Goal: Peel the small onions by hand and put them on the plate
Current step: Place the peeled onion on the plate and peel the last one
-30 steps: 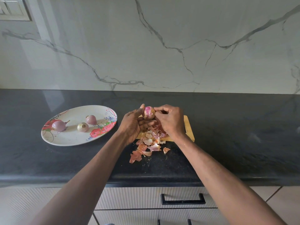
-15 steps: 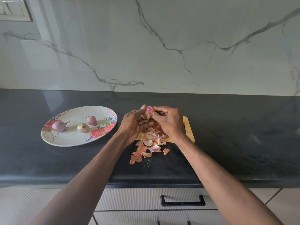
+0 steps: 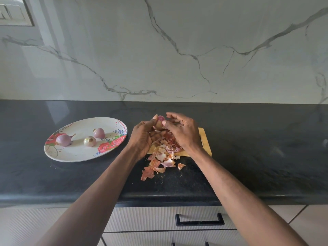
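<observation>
Onion (image 3: 160,119) gripped in left hand (image 3: 144,135) above board, right hand (image 3: 184,132) pinching its skin; plate (image 3: 71,155) lies left, nearer left hand.

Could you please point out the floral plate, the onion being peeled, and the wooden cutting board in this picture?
floral plate (image 3: 74,153): head view, bare white part near its front rim.
onion being peeled (image 3: 160,119): head view, exposed purple top between the fingertips.
wooden cutting board (image 3: 205,142): head view, uncovered right edge.

Bare surface (image 3: 266,148) lies open right of the cutting board (image 3: 205,142), while the plate (image 3: 74,153) to the left and the peel pile (image 3: 159,164) in front obstruct passage.
</observation>
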